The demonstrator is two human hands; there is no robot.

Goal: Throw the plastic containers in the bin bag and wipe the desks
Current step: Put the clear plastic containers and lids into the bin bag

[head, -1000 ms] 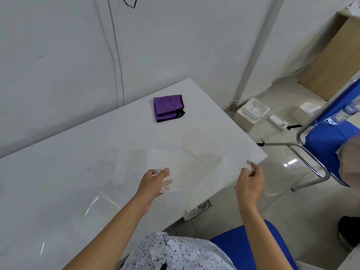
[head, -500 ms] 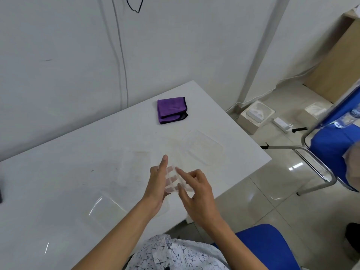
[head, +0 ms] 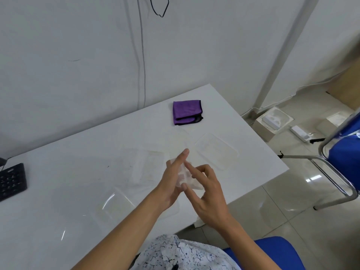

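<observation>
An office: a white worktop (head: pixel 78 172) against a bare wall (head: pixel 58 65), a black keyboard (head: pixel 11 181) at its edge, blue metal-framed chairs (head: pixel 344 160), tiled floor (head: pixel 292 201).

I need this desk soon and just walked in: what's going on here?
A person at the white desk holds a thin clear plastic bag bunched between both hands. The left hand grips it and the right hand pinches at it, seemingly to open it. Several clear plastic containers lie on the desk, none bagged yet. The folded purple cloth sits untouched near the desk's far edge.
</observation>
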